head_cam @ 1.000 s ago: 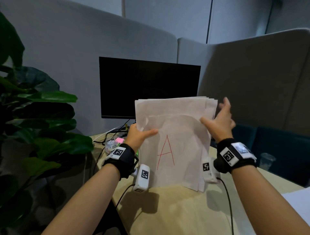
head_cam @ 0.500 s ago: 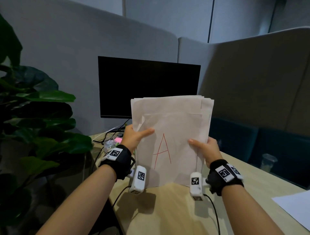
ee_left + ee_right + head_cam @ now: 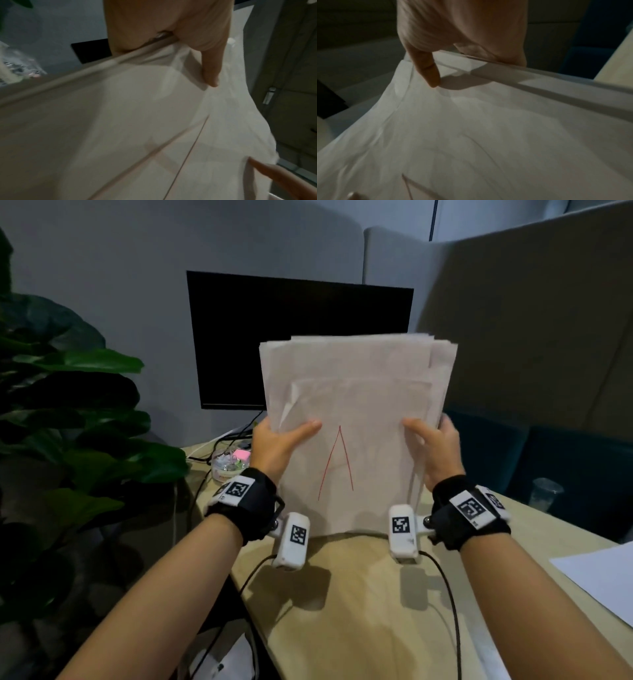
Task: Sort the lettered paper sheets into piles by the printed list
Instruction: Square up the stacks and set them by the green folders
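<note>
Dark monitor stands at the back of the pale wood worktop, w/ grey partition panels behind. Big-leaved green plant fills the left side; small clear container w/ a pink bit inside sits near black cables. Clear plastic cup at far right.

The stack of sheets is seen to be thin matt white paper, slightly creased and translucent, with a red letter A drawn on the front sheet. The desk is surfaced in pale, smooth wood-look laminate. The monitor screen is finished in glossy black. The partitions are covered in matt grey cloth.
</note>
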A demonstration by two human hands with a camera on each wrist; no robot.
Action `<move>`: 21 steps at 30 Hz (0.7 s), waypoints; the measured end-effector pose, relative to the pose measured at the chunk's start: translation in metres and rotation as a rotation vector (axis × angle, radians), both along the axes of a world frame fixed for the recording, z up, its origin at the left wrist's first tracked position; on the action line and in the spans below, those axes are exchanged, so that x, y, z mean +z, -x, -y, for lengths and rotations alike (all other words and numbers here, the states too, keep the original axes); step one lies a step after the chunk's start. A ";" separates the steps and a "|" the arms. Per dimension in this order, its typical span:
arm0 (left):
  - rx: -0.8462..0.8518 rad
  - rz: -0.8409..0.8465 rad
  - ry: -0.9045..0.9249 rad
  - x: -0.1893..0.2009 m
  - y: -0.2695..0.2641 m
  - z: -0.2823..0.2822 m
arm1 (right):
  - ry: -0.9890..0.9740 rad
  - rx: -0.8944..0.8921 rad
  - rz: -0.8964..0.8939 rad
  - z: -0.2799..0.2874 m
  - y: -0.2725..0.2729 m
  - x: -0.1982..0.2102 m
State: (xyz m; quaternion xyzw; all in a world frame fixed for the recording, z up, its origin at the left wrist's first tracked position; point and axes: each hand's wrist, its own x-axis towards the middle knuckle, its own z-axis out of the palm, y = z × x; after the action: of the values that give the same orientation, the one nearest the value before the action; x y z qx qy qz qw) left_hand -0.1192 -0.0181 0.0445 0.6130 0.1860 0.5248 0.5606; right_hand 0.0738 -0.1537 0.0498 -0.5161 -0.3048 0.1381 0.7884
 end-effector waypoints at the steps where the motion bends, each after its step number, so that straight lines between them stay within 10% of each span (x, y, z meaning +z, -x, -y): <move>1: -0.015 -0.007 -0.003 -0.003 0.002 0.000 | -0.002 -0.011 0.023 0.002 0.001 0.000; 14: -0.094 -0.095 -0.030 0.001 0.000 -0.008 | -0.109 0.056 0.102 0.004 0.005 0.016; 21: -0.162 -0.281 0.076 -0.056 0.002 -0.007 | 0.341 0.052 -0.123 0.005 0.004 -0.065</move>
State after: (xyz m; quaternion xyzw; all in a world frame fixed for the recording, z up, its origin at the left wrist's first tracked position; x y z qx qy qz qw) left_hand -0.1212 -0.0109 -0.0115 0.6717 0.2323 0.3798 0.5922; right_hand 0.0701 -0.1585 -0.0157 -0.6248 -0.2414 0.2396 0.7028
